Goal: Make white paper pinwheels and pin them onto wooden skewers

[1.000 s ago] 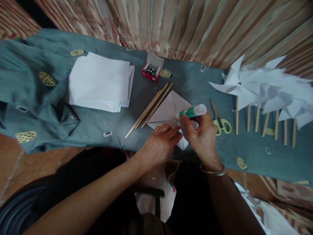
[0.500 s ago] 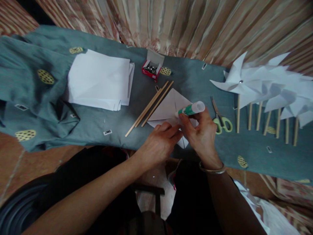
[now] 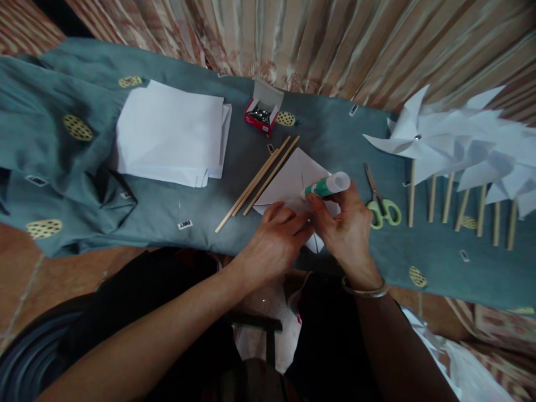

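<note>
A white square of paper [image 3: 288, 177] with cut lines running in from its corners lies on the cloth in front of me. My right hand [image 3: 341, 223] is closed around a green and white glue stick [image 3: 324, 185], tilted, with its lower end at the middle of the paper. My left hand [image 3: 280, 237] is on the near part of the paper, fingers bent and pressed together at its edge. The two hands meet near the paper's centre and hide its near side. Three thin wooden sticks [image 3: 256, 184] lie just left of the paper, and green-handled scissors [image 3: 379, 204] lie right of my right hand.
A stack of white paper [image 3: 171, 134] lies at the left. Behind the sticks stands an open red box [image 3: 262, 116] of small metal pins. Several finished paper pinwheels [image 3: 444, 139] on sticks lie overlapping at the right. A pleated curtain [image 3: 293, 39] hangs behind the table.
The view has shifted very slightly. Both hands and the glue stick stay in nearly the same place on the paper.
</note>
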